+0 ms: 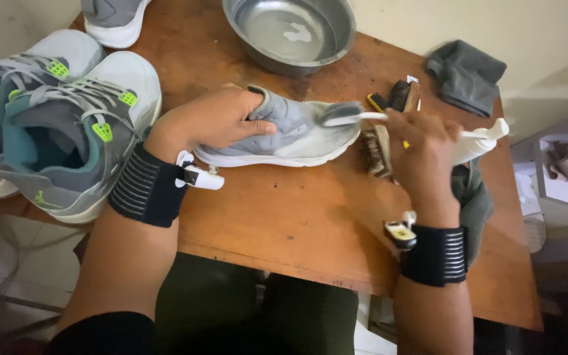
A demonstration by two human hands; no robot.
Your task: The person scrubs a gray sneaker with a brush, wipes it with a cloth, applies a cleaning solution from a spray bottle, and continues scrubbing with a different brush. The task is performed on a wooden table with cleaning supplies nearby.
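1. Two grey high-top sneakers (60, 125) with green lace tabs stand at the table's left edge, side by side and touching; part of another shoe (114, 18) shows at the top.
2. The left hand (212, 118), with a black wristband (147, 187) on its wrist, reaches into the collar of a grey shoe (290, 131). Its fingers are tucked inside the opening and the thumb lies along the outer side, so the hand is closed on the shoe and pins it to the wooden table (284, 217).
3. That shoe lies mid-table, white sole toward the person, toe pointing right, just below a metal bowl (290, 29) holding a little water.
4. A white-handled brush (346, 115) has its head resting on the toe.
5. The right hand (422, 148) is curled tightly around the brush handle; it too has a black wristband (436, 255).
6. Behind that hand lie wooden brushes (389, 125) and a white bottle (484, 138); a grey cloth (466, 73) sits at the far right corner.
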